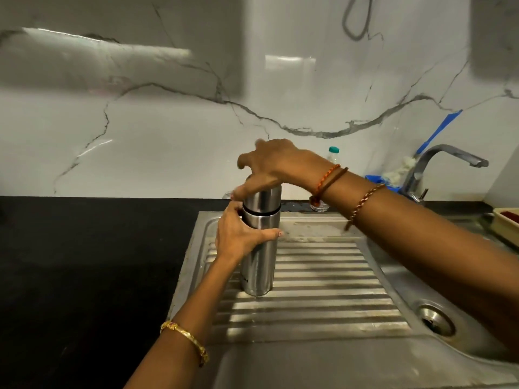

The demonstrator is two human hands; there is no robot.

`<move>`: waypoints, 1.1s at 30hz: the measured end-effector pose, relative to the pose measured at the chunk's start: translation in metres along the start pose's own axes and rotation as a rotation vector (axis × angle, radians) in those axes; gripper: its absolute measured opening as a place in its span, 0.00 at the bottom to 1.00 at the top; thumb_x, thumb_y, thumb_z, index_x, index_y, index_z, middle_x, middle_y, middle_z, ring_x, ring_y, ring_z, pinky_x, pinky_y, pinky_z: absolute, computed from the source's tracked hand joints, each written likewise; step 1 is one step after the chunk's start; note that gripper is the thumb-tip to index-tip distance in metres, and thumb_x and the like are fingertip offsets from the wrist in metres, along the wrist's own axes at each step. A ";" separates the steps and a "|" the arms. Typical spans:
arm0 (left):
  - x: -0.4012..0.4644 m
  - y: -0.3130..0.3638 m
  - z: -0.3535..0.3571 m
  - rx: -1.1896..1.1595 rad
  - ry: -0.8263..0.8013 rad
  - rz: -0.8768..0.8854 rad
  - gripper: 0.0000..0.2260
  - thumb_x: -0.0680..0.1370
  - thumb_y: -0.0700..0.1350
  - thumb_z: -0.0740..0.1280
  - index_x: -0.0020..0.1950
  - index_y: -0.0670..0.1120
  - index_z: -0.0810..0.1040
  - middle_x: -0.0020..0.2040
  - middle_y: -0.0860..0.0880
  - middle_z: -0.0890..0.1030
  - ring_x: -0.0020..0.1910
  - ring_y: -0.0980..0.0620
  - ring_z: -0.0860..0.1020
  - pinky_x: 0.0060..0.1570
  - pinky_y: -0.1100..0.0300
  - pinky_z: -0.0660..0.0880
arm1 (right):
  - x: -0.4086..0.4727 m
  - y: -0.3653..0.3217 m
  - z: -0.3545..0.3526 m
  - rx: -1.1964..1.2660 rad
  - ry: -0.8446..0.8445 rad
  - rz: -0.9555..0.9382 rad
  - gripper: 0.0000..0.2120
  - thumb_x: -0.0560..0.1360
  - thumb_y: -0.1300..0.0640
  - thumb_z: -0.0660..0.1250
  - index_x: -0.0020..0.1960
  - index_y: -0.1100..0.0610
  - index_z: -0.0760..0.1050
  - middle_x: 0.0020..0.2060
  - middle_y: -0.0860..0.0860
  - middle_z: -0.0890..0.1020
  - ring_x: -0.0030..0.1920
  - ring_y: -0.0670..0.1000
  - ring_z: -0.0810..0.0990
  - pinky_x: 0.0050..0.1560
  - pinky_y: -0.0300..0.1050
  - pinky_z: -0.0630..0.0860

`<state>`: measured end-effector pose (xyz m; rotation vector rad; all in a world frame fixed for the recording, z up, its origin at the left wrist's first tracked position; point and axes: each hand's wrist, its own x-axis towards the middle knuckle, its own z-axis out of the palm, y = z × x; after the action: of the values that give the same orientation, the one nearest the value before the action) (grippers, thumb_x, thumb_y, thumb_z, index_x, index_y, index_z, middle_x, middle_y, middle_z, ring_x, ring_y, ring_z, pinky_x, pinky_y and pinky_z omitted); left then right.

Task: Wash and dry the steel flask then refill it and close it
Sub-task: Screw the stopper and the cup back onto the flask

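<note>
while capped, steel flask (258, 248) upright — drainboard (323, 276).

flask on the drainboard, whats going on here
A person has the steel flask standing upright on the ribbed drainboard of the sink. The left hand grips the body just below the dark seam, holding it steady. The right hand sits on the cap, with the thumb down its side, as if twisting it; which way cannot be told. The tap at the right shows no water running.
</note>
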<state>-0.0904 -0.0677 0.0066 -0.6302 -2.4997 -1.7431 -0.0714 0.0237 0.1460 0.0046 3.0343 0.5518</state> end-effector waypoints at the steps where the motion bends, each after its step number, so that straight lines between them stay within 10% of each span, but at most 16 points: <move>1: 0.000 0.000 0.000 -0.004 -0.003 0.001 0.34 0.55 0.51 0.81 0.53 0.50 0.66 0.53 0.50 0.76 0.52 0.50 0.75 0.54 0.51 0.75 | -0.002 0.001 -0.008 0.056 -0.040 -0.057 0.27 0.71 0.38 0.63 0.66 0.48 0.67 0.59 0.54 0.71 0.54 0.55 0.73 0.49 0.47 0.71; 4: 0.000 -0.002 0.000 -0.011 -0.012 -0.006 0.34 0.55 0.51 0.82 0.53 0.50 0.67 0.53 0.48 0.77 0.52 0.48 0.76 0.54 0.49 0.76 | -0.024 0.002 -0.014 0.243 -0.120 -0.156 0.23 0.74 0.44 0.64 0.66 0.50 0.67 0.55 0.54 0.74 0.45 0.51 0.75 0.48 0.49 0.77; 12: -0.002 0.001 0.000 -0.011 -0.005 -0.016 0.42 0.49 0.60 0.79 0.58 0.49 0.68 0.56 0.48 0.77 0.54 0.48 0.76 0.55 0.47 0.76 | -0.019 -0.018 0.015 0.018 0.304 0.184 0.31 0.72 0.29 0.50 0.43 0.57 0.70 0.36 0.53 0.73 0.37 0.53 0.71 0.36 0.44 0.61; 16: -0.001 -0.001 0.000 -0.005 -0.006 -0.014 0.40 0.51 0.56 0.80 0.57 0.49 0.68 0.55 0.47 0.77 0.54 0.47 0.76 0.55 0.47 0.75 | -0.030 -0.005 -0.008 0.182 0.233 -0.010 0.33 0.70 0.34 0.60 0.71 0.47 0.60 0.57 0.55 0.74 0.52 0.55 0.73 0.44 0.46 0.67; 20: 0.000 -0.003 0.001 -0.013 -0.019 -0.016 0.36 0.53 0.54 0.81 0.54 0.50 0.66 0.54 0.48 0.77 0.53 0.48 0.76 0.55 0.48 0.75 | -0.037 0.000 -0.022 0.660 -0.059 -0.148 0.29 0.69 0.55 0.68 0.68 0.49 0.66 0.64 0.51 0.70 0.61 0.52 0.69 0.53 0.41 0.70; 24: 0.000 -0.002 0.001 -0.008 -0.018 -0.027 0.37 0.50 0.57 0.78 0.54 0.50 0.66 0.53 0.48 0.76 0.52 0.48 0.76 0.54 0.47 0.76 | -0.031 -0.001 -0.002 0.452 0.091 -0.073 0.19 0.70 0.53 0.66 0.60 0.47 0.74 0.50 0.47 0.77 0.47 0.50 0.72 0.36 0.37 0.68; 33: 0.000 -0.001 0.000 -0.017 -0.019 -0.003 0.44 0.50 0.58 0.79 0.62 0.48 0.67 0.58 0.48 0.76 0.56 0.48 0.75 0.57 0.48 0.75 | -0.021 -0.011 0.006 -0.030 0.255 0.039 0.31 0.73 0.32 0.53 0.65 0.53 0.69 0.53 0.56 0.78 0.47 0.55 0.74 0.42 0.46 0.66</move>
<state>-0.0906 -0.0681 0.0054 -0.6478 -2.5020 -1.7695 -0.0505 0.0152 0.1379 -0.0091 3.2788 0.6471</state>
